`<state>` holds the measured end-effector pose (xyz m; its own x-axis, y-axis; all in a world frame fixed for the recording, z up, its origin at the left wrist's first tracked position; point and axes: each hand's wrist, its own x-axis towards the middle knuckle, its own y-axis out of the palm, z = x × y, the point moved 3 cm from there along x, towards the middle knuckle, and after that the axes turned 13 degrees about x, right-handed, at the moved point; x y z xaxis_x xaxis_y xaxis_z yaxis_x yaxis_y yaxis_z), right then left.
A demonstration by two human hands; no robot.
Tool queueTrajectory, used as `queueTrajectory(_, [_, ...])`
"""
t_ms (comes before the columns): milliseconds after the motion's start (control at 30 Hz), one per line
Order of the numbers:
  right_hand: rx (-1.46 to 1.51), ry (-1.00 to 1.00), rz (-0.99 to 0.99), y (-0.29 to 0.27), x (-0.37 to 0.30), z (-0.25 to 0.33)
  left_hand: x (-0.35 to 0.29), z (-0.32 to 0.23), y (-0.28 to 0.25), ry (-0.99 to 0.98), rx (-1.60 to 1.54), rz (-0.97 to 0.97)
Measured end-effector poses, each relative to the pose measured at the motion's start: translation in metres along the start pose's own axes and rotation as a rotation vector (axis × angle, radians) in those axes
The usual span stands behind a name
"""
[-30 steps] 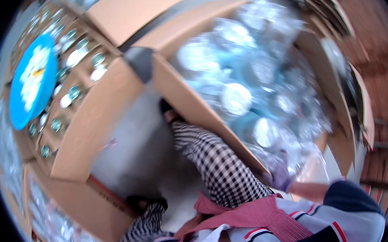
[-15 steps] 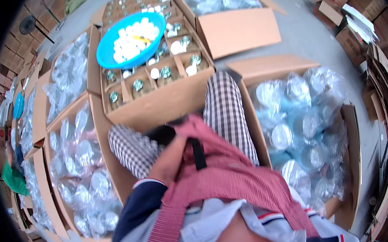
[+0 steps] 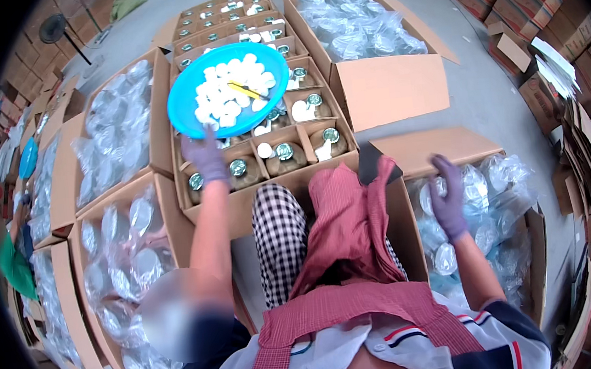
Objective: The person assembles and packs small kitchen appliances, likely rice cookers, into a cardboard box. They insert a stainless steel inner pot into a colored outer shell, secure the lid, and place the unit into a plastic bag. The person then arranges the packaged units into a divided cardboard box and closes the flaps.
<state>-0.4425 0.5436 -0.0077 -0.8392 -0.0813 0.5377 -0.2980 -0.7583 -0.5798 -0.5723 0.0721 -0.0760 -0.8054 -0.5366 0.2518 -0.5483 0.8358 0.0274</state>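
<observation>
My left hand (image 3: 205, 159), in a grey-purple glove, is at the near left rim of a round blue basin (image 3: 178, 105). One fingertip lies over the rim; the other fingers are partly hidden below it. White caps (image 3: 237, 76) and a yellow cutter-like tool (image 3: 247, 91) lie in the basin, which rests on a divided carton (image 3: 295, 179) of glass jars with green-patterned lids (image 3: 284, 151). My right hand (image 3: 448, 200), gloved alike, holds nothing. Its fingers are apart above a carton of plastic-wrapped jars (image 3: 477, 188). A red apron (image 3: 345, 215) hangs over my lap.
Open cartons of bagged jars (image 3: 115, 123) stand along my left, another (image 3: 358, 25) at the far right. A carton flap (image 3: 393, 92) sticks out beside the divided carton. A fan (image 3: 54, 28) stands far left. At the left edge is a person in green (image 3: 15, 265).
My left hand has come up from my lap to the basin rim. My right hand has come into view over the right carton. The apron is bunched further forward, and the view has shifted.
</observation>
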Motion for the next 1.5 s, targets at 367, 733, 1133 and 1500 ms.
queueTrajectory(367, [-0.145, -0.349, 0.112, 0.278, 0.273, -0.147, 0.181, 0.099, 0.081, -0.613, -0.514, 0.084])
queueTrajectory(733, [-0.516, -0.085, 0.345, 0.309, 0.265, -0.208, 0.232, 0.17, 0.197, 0.607, 1.453, 0.668])
queueTrajectory(1133, [-0.177, -0.134, 0.223, 0.215, 0.199, -0.105, 0.203, 0.212, 0.216, 0.639, 1.793, 0.577])
queueTrajectory(1500, [-0.265, -0.174, 0.594, 0.488, 0.338, -0.184, 0.251, 0.201, 0.148, 0.336, 1.119, 0.481])
